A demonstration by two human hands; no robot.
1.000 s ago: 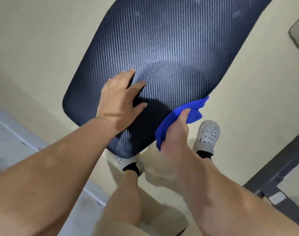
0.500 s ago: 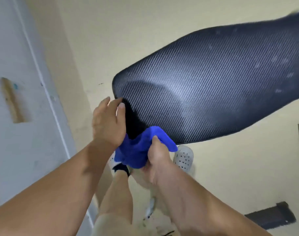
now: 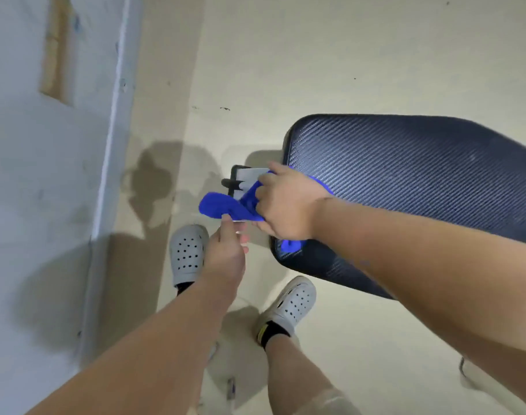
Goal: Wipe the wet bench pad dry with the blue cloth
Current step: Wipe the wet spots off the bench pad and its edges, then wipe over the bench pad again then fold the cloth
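Note:
The bench pad, dark with a carbon-weave surface, runs off to the right. Its rounded end is near the middle of the view. My right hand lies over that end, fingers closed on the bunched blue cloth. The cloth hangs off the pad's left edge, and a bit of it shows under my wrist. My left hand is just below the cloth, with thumb and fingers pinching its lower edge. My right hand and forearm hide the pad's near corner.
A black knob and light bracket of the bench frame stick out left of the pad. My two grey clogs stand on the beige floor. A grey panel runs along the left.
The view has swung, so the pad now sits at the right. My left hand came off the pad and went to the cloth. My right hand carried the cloth onto the pad's end.

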